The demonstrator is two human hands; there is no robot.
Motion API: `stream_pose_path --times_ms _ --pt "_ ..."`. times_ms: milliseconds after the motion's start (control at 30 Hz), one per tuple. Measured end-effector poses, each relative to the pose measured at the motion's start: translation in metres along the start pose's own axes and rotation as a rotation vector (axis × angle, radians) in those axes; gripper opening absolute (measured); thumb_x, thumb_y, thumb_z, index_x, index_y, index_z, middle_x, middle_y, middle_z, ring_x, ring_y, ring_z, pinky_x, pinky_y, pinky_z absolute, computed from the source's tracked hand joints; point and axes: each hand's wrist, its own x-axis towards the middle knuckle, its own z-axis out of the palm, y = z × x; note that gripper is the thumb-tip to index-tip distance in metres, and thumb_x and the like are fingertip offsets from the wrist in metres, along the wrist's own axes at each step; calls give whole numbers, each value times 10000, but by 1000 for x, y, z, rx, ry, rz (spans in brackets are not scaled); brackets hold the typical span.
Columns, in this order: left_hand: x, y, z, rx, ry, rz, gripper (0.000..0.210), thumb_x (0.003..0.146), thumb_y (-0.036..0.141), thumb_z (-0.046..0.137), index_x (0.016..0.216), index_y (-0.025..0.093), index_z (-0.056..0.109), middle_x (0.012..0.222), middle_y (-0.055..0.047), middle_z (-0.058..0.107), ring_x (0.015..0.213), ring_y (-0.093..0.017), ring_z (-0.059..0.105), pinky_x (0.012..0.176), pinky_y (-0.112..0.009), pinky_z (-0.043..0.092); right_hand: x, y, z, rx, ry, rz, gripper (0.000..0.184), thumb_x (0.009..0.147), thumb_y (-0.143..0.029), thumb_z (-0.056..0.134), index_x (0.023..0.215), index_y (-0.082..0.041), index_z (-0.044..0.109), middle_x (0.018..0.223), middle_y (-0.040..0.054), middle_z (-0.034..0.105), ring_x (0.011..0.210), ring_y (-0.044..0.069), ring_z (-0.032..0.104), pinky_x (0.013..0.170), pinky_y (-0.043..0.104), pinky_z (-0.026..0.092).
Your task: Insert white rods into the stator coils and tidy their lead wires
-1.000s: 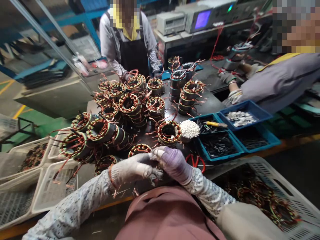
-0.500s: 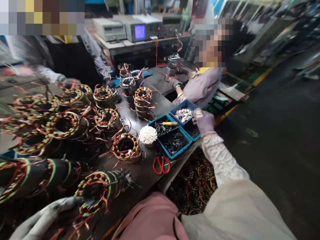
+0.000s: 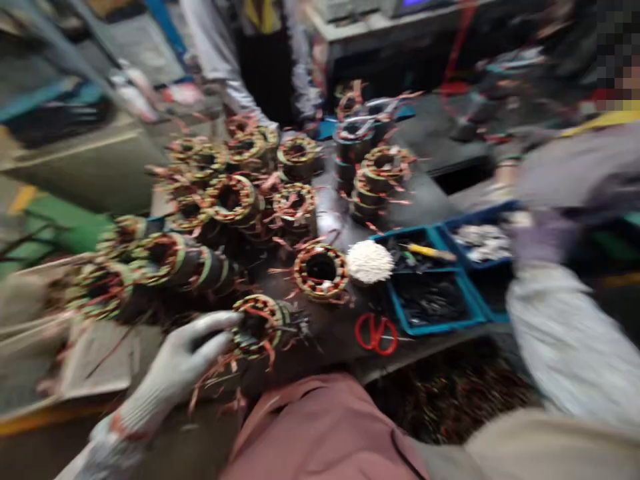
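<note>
My left hand [image 3: 187, 357], in a white glove, reaches to the near end of a wire-wound motor stator [image 3: 257, 327] lying on its side. Index finger and thumb meet its rim, the two curved around a gap; the other fingers are partly hidden. My right hand [image 3: 543, 237], in a purple glove, is smeared by motion at the right side of a blue bin [image 3: 463, 233] of white pieces. Whether it holds anything does not show. Another stator [image 3: 320, 273] stands upright beside a bundle of thin white pieces [image 3: 370, 261].
Teal trays [image 3: 400, 313] hold black pieces and a yellow-handled tool [image 3: 431, 252]. Red-handled scissors [image 3: 376, 335] lie near the table edge. Many stators [image 3: 230, 200] crowd the left and back. A co-worker's sleeve [image 3: 570, 167] is at right; another person [image 3: 265, 67] stands behind.
The view has swung left, so everything sits further right in the picture. My left hand stays at the same stator, with more of it showing. My right hand remains by the blue bin.
</note>
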Motion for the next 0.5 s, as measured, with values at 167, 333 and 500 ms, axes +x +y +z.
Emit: stream_pose_path --times_ms 167,333,500 --pt "-6 -11 -5 -90 -111 141 361 840 355 446 1049 170 675 1116 -76 685 1040 -202 630 934 -334 500 -108 -38 -6 773 -190 136 352 760 -562 592 933 -273 697 729 49 668 430 62 451 426 257 330" --pt "-10 -32 -1 227 -170 350 399 856 369 464 1180 176 595 1264 -109 591 1141 -225 566 984 -376 459 -247 -78 29 916 -604 74 457 640 -642 641 741 -200 700 763 103 720 570 186 641 469 300 511" --pt "-3 -30 37 679 -258 521 716 688 405 694 1303 123 460 1351 -190 494 1254 -330 448 1086 -511 303 -295 -126 75 1209 -611 32 517 859 -594 415 1138 -220 637 1211 91 634 1094 247 612 925 440 518"
